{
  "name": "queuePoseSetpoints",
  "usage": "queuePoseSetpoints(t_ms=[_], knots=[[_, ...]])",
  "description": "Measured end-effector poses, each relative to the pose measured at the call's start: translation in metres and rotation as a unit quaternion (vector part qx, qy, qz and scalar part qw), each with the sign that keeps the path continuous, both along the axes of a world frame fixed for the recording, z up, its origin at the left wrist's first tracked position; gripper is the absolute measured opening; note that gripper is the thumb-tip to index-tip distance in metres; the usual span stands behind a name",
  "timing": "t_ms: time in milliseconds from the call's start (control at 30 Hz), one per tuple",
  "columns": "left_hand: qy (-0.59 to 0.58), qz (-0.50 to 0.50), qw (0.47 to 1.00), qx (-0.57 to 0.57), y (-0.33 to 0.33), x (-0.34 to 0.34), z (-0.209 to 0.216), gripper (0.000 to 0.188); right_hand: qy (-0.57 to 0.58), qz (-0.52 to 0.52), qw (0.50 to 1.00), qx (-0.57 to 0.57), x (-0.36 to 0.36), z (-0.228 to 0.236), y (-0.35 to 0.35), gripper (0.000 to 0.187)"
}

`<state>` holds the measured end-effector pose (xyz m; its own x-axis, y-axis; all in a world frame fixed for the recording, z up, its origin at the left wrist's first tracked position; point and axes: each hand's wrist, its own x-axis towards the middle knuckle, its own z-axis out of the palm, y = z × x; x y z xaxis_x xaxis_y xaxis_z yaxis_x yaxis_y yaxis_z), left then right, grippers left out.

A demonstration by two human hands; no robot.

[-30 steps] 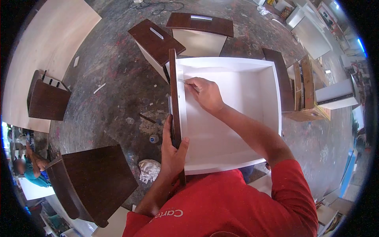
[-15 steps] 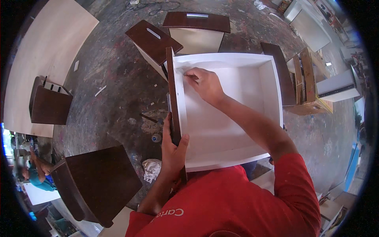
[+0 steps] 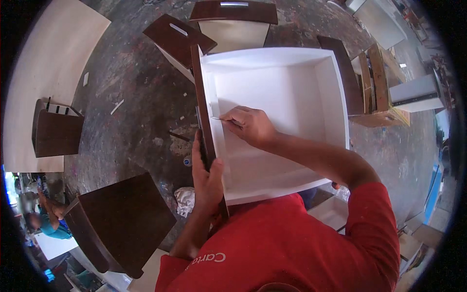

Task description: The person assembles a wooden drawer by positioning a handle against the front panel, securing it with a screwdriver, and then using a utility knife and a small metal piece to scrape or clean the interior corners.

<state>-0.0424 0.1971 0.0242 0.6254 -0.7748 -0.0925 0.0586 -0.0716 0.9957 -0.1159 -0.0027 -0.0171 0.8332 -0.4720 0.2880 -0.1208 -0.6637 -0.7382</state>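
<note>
A white drawer [image 3: 272, 82] with a dark brown front panel [image 3: 203, 97] is held up before me, its open side facing me. My left hand [image 3: 208, 177] grips the front panel near its lower end, fingers on the outer face and thumb toward the white inner side. Inside the drawer, my right hand [image 3: 253, 127] pinches a small thin shiny piece [image 3: 216, 118]. Its tip points at the inner face of the front, about halfway along. Whether it is a screw or a tool tip I cannot tell.
Two brown-fronted drawers [image 3: 232, 13] stand beyond on the stained floor [image 3: 126, 131]. A dark brown cabinet piece [image 3: 124, 221] is at lower left, near another person [image 3: 53, 224]. On the right lie a dark board [image 3: 340, 73] and a cardboard box [image 3: 382, 117]. A white rag [image 3: 185, 200] lies near my left forearm.
My right hand has moved along the drawer front toward me, from near its far corner to about the middle. The drawer has shifted slightly left and away; my left hand still grips it.
</note>
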Motion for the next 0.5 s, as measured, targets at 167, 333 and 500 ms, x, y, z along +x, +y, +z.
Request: queuePoseSetpoints(t_ms=[167, 333, 500], knots=[[0.005, 0.031, 0.999, 0.006, -0.005, -0.002, -0.002, 0.065, -0.016, 0.045, 0.999, -0.005, -0.023, -0.003, 0.015, 0.012], [0.030, 0.030, 0.999, -0.012, -0.003, -0.003, 0.002, 0.066, -0.027, 0.097, 0.995, -0.014, -0.041, -0.008, 0.030, 0.016], [0.032, 0.043, 0.998, -0.023, -0.003, -0.005, 0.006, 0.065, -0.023, 0.240, 0.969, -0.059, -0.063, -0.016, 0.042, 0.021]])
